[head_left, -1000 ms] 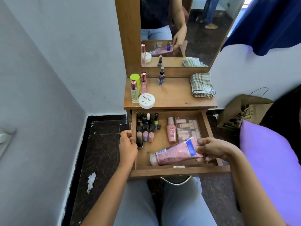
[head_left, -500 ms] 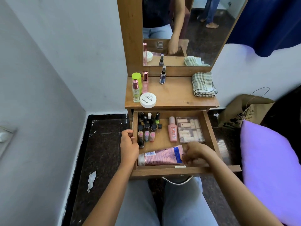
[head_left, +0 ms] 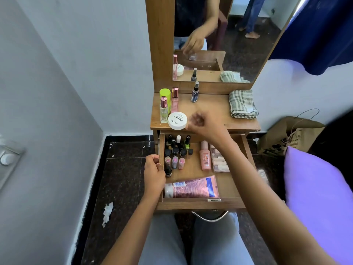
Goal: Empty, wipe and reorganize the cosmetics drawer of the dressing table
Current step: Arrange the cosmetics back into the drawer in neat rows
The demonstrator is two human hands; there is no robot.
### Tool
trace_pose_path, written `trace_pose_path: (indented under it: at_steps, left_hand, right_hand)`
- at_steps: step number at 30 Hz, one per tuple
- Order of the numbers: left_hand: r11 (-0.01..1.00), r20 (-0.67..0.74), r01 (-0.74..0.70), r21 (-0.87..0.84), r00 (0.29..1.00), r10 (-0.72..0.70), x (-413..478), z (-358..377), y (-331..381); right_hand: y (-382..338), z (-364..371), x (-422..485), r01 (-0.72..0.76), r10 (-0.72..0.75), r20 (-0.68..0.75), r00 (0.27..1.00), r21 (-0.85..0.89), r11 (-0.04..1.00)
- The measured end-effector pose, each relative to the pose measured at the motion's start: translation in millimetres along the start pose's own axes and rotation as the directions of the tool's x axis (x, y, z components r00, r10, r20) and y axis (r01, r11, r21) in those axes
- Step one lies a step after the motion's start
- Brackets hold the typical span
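Drawer (head_left: 200,205) open under wooden tabletop (head_left: 212,109); left hand (head_left: 154,175) grips its side, right hand (head_left: 205,126) blurred, grip unclear.

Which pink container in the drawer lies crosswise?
The tube, along the front of the drawer; the bottle lies front to back.

The table (head_left: 214,111) and its drawer (head_left: 200,204) are brown wood with a smooth, faintly satin finish. The drawer's handle (head_left: 210,217) is bright polished metal. The pink tube (head_left: 193,187) is glossy plastic; the white jar (head_left: 177,121) is matt plastic. The checked cloth (head_left: 242,104) is coarse woven fabric, the bag (head_left: 282,138) creased brown paper, and the floor (head_left: 122,178) dark speckled stone, polished.
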State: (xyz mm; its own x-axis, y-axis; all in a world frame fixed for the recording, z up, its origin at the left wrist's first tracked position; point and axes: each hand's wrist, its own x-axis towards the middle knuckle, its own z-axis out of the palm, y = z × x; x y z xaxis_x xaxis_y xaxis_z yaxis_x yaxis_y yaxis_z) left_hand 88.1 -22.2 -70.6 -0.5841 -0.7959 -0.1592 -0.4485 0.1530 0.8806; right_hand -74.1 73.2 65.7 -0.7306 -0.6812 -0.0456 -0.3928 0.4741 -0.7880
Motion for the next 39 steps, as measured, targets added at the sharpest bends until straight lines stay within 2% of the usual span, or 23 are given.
trace_pose_path:
  at_steps: [1, 3, 7, 10, 13, 20, 26, 29, 33, 35, 39]
  left_hand:
    - [1.000, 0.000, 0.001, -0.001, 1.000, -0.001, -0.2, -0.2, 0.4]
    - [1.000, 0.000, 0.003, -0.001, 1.000, -0.003, -0.5, 0.2, 0.9]
    - [1.000, -0.003, 0.010, 0.004, 1.000, -0.010, 0.2, -0.2, 0.4]
    - [1.000, 0.005, 0.009, -0.003, 1.000, -0.009, 1.6, 0.1, -1.5]
    - [1.000, 0.000, 0.002, -0.002, 1.000, -0.002, 1.4, 0.0, -1.1]
    - [1.000, -0.007, -0.001, -0.010, 1.000, 0.001, 2.3, 1.1, -3.0]
    - [1.000, -0.005, -0.005, -0.018, 1.000, 0.005, 2.2, 0.8, -2.5]
    - [1.000, -0.006, -0.017, -0.017, 1.000, 0.017, 1.8, 0.0, -2.1]
    - [1.000, -0.016, -0.020, -0.005, 1.000, 0.020, 0.8, -0.5, 0.4]
    - [1.000, -0.021, -0.022, 0.001, 1.000, 0.022, -0.2, -0.6, 0.9]
    - [1.000, -0.016, -0.019, 0.005, 1.000, 0.019, 0.1, -0.6, 0.7]
  right_hand:
    - [-5.7, 1.4, 10.7, 0.047, -0.044, -0.063, 0.997, 0.040, 0.998]
    - [-12.7, 3.6, 29.5, 0.088, -0.091, -0.128, 0.988, -0.031, 0.996]
    - [-7.9, 16.5, 49.9, 0.000, -0.010, -0.035, 0.999, -0.278, 0.961]
    - [1.5, 35.2, 50.9, -0.015, 0.010, -0.014, 1.000, -0.361, 0.932]
    - [10.1, 48.8, 51.2, -0.052, 0.035, -0.054, 0.998, -0.353, 0.934]
    - [18.9, 59.2, 53.7, -0.036, -0.016, -0.135, 0.991, -0.376, 0.926]
    - [24.4, 47.9, 21.5, -0.015, -0.014, -0.229, 0.973, -0.124, 0.992]
    - [42.0, 43.3, -20.2, -0.103, 0.075, -0.306, 0.949, -0.075, 0.992]
    - [86.6, 37.5, -58.5, -0.340, 0.290, -0.390, 0.874, -0.064, 0.938]
    - [105.4, 32.1, -61.4, -0.430, 0.346, -0.400, 0.849, -0.141, 0.892]
    - [127.6, 23.6, -51.1, -0.485, 0.363, -0.389, 0.847, -0.287, 0.826]
